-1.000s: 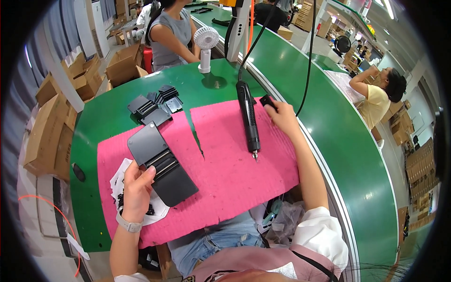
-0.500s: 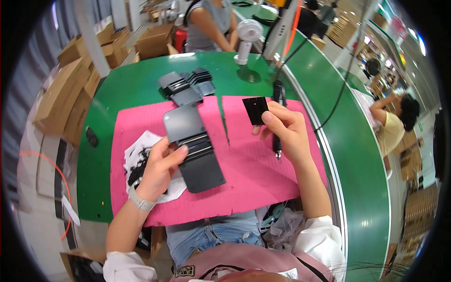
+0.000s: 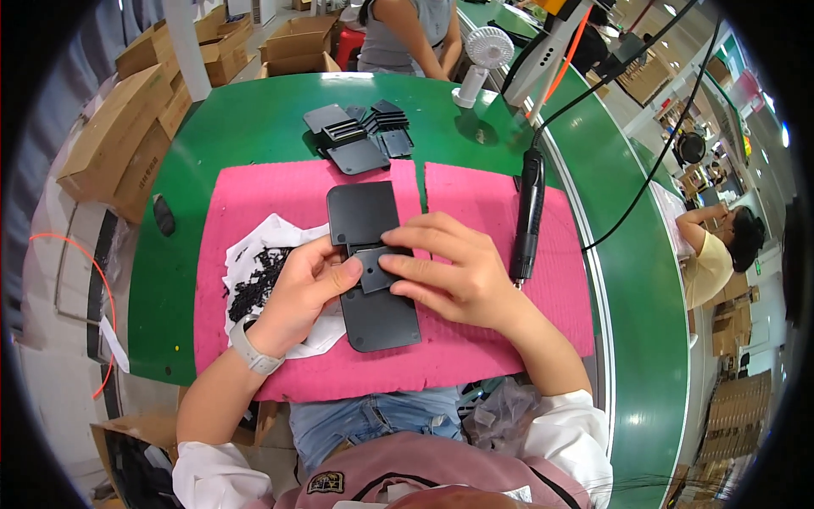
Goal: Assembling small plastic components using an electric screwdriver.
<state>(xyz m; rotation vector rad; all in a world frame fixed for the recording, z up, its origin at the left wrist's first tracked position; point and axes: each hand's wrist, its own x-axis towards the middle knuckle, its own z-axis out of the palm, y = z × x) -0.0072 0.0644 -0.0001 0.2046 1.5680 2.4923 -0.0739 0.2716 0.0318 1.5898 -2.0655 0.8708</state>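
Observation:
A long black plastic panel with rounded corners is gripped along its left side by my left hand, thumb on top. Across the panel's middle lies a small black cover plate with a hole in it. The fingers of my right hand press this plate against the panel, and my left thumb touches its left edge. Part of the plate is hidden under my right fingers. Beside my left hand, a pile of small black screws lies on white paper. Right of my right hand rests a black electric screwdriver.
Pink corrugated sheets cover part of the green table. More black panels and plates are heaped beyond them. A white fan stands at the back. A person sits across the table; cardboard boxes stand at left.
My right hand has moved left, bringing the small cover plate from above the right sheet onto the panel's middle. The panel has been turned more upright in view, and its side facing me looks different.

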